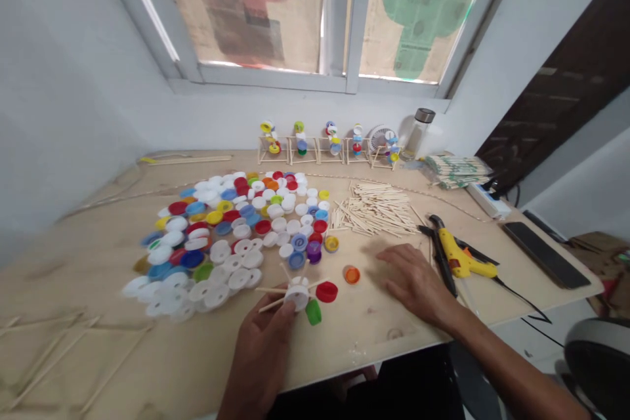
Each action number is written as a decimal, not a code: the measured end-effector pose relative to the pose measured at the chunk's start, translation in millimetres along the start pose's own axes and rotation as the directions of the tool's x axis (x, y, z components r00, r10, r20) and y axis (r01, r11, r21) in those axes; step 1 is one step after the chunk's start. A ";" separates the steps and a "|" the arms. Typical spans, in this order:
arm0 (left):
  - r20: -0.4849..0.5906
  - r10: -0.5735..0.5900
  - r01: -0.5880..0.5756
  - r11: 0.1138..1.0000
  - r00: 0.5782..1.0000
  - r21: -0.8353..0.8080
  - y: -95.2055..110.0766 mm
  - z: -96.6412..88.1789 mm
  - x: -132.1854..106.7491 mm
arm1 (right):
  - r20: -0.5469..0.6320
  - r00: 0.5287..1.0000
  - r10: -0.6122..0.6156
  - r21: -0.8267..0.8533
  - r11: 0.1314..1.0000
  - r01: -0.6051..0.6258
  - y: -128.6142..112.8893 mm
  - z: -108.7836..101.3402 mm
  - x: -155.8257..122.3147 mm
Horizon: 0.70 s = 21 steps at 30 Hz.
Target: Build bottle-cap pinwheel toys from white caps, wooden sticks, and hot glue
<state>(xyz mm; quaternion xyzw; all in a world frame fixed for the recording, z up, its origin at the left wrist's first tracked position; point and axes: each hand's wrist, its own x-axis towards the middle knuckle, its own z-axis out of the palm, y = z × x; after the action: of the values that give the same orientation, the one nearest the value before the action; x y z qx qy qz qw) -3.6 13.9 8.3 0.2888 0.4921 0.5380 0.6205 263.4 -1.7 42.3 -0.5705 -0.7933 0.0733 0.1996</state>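
Observation:
My left hand (260,348) is closed on a white bottle cap hub (297,294) with thin wooden sticks poking out like spokes; a red cap (327,291) and a green cap (314,312) sit on two spoke ends. My right hand (412,282) lies flat on the wooden table (98,354), fingers stretched toward an orange cap (351,274), holding nothing. A large heap of coloured and white bottle caps (231,236) spreads to the left. A pile of short wooden sticks (377,209) lies behind my right hand.
A yellow glue gun (460,256) and black pliers (438,249) lie right of my hand. Several stick-and-cap models (327,143) stand by the wall, next to a small fan (380,139) and bottle (417,132). A phone (544,252) and power strip (487,200) sit far right.

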 end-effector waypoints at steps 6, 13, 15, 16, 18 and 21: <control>-0.014 -0.003 0.005 0.993 1.000 0.119 -6.5 -4.9 4.9 | -0.269 0.949 0.164 -0.276 0.931 -0.239 79.7 -49.9 -63.8; 0.009 0.017 -0.018 0.980 1.000 0.198 -8.8 -6.9 2.8 | -0.137 0.976 0.169 -0.535 0.817 -0.217 131.1 -46.8 -108.5; 0.002 0.031 -0.031 0.987 1.000 0.158 -8.0 -4.3 0.4 | -0.143 0.975 0.170 -0.574 0.789 -0.222 135.4 -40.7 -106.3; -0.001 0.030 -0.030 0.990 1.000 0.139 -7.7 -2.9 -0.6 | -0.144 0.975 0.167 -0.587 0.779 -0.220 136.9 -38.4 -104.1; -0.006 0.031 -0.030 0.995 1.000 0.097 -7.0 0.2 -2.3 | -0.137 0.979 0.154 -0.598 0.774 -0.205 139.5 -35.8 -99.5; -0.013 0.040 -0.039 0.998 0.999 0.047 -4.9 4.6 -4.4 | -0.135 0.984 0.119 -0.580 0.795 -0.176 143.8 -35.4 -95.0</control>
<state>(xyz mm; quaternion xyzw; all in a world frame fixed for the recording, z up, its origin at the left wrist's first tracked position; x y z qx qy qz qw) 2.7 9.2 6.9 0.3093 0.5030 0.5404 0.5994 429.1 -45.7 2.9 -0.6671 -0.7198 -0.1872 0.0424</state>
